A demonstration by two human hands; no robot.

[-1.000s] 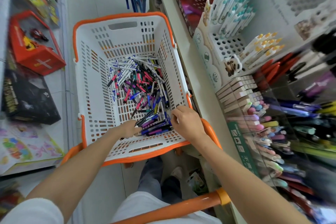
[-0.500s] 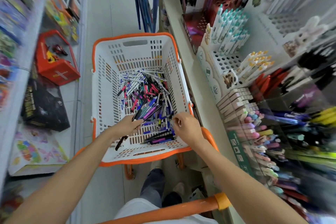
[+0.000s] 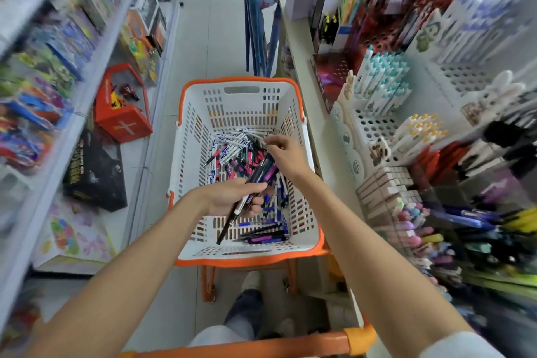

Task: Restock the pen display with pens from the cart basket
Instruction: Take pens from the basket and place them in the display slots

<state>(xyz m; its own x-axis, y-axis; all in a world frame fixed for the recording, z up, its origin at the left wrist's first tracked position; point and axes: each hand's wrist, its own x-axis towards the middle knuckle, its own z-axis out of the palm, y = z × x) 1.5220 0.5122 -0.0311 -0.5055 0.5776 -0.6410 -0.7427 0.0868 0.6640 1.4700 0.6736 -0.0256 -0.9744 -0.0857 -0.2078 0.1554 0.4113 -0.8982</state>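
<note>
A white cart basket (image 3: 191,166) with an orange rim stands in the aisle, its floor covered by a heap of loose pens (image 3: 235,154) in white, black, pink and purple. My left hand (image 3: 232,200) hovers over the basket's near half and grips a bundle of dark pens (image 3: 255,180) that sticks out both ways. Farther in, my right hand (image 3: 286,151) reaches down with its fingertips curled over the white pens at the back of the heap; whether it pinches one I cannot tell. The pen display (image 3: 386,96) fills the shelf on the right.
An orange cart handle (image 3: 261,344) crosses the bottom. Toy boxes and a red case (image 3: 122,107) lie on the low left shelf. Blue umbrellas (image 3: 255,23) hang beyond the basket. My foot (image 3: 250,282) is on the tiled floor under the basket.
My left hand has lifted a bundle of dark pens off the basket floor. My right hand moved from the basket's near right corner to the far white pens. The camera tilted upward.
</note>
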